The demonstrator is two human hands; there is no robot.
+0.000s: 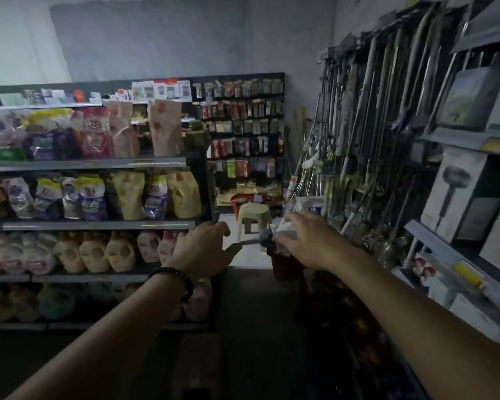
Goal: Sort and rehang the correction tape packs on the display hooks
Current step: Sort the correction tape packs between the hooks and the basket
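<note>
So, bracelet [175,277]: on the left wrist, both arms stretched out at mid-aisle.
Left hand [204,249]: fingers curled, thumb and index pinching the near end of a loose display hook [247,241]; looks held level so packs can slide along it.
Display hook: thin grey rod, free of any board, pointing toward the other hand.
Correction tape packs [283,230]: a pale bunch in mid-air at the rod's far end, a blue one lowest against the rod; blurred, can't tell if any is threaded yet.
Right hand [309,241]: fingers clenched over the top of the bunch, probably to line the hang holes up with the rod tip.
Red basket [285,265]: directly under the packs, likely the holding bin; contents too dark to read.
Stool [253,212]: pale plastic, on the floor beyond the hands.
Detergent shelves [84,225]: along the left side.
Pegboard wall [243,125]: far end, rows of hung small goods; likely where the loaded hook goes.
</note>
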